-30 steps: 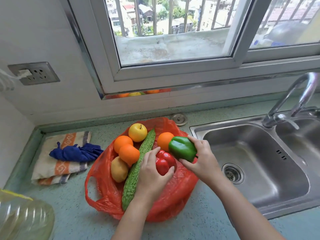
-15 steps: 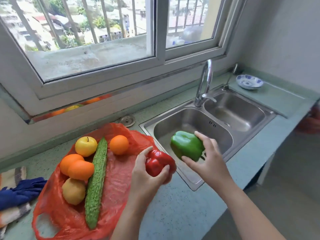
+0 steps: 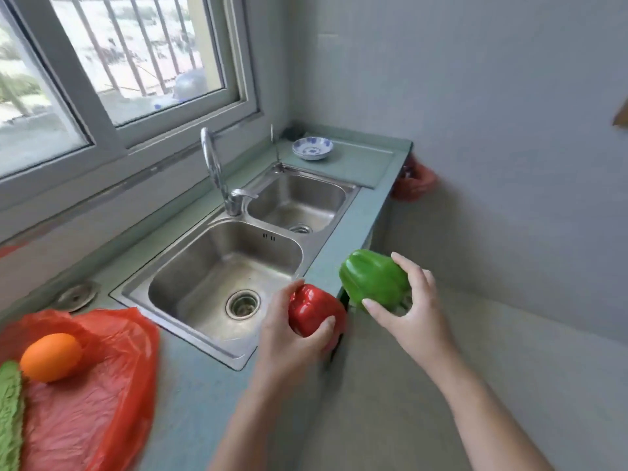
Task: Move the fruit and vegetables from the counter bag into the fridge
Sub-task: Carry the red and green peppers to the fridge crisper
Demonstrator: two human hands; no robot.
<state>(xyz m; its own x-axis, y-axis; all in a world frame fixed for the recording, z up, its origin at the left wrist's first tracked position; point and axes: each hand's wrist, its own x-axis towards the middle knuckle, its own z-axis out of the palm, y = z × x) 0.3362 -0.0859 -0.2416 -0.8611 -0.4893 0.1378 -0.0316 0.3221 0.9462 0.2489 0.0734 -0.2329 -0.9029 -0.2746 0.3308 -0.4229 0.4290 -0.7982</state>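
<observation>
- My left hand (image 3: 292, 338) holds the red pepper (image 3: 314, 309) over the near right edge of the bench (image 3: 190, 402). Its fingers (image 3: 289, 295) are curled round the pepper and hide its near side.
- My right hand (image 3: 413, 314) grips the green pepper (image 3: 373, 283) just right of the red one, past the bench edge. Fingers cover its right side.
- The orange bag (image 3: 102, 385) lies near left, cut off by the frame. It carries one orange (image 3: 51, 356) and a blurred sliver of green gourd (image 3: 10, 413).
- The sink (image 3: 136, 294) sits between bag and hands.
</observation>
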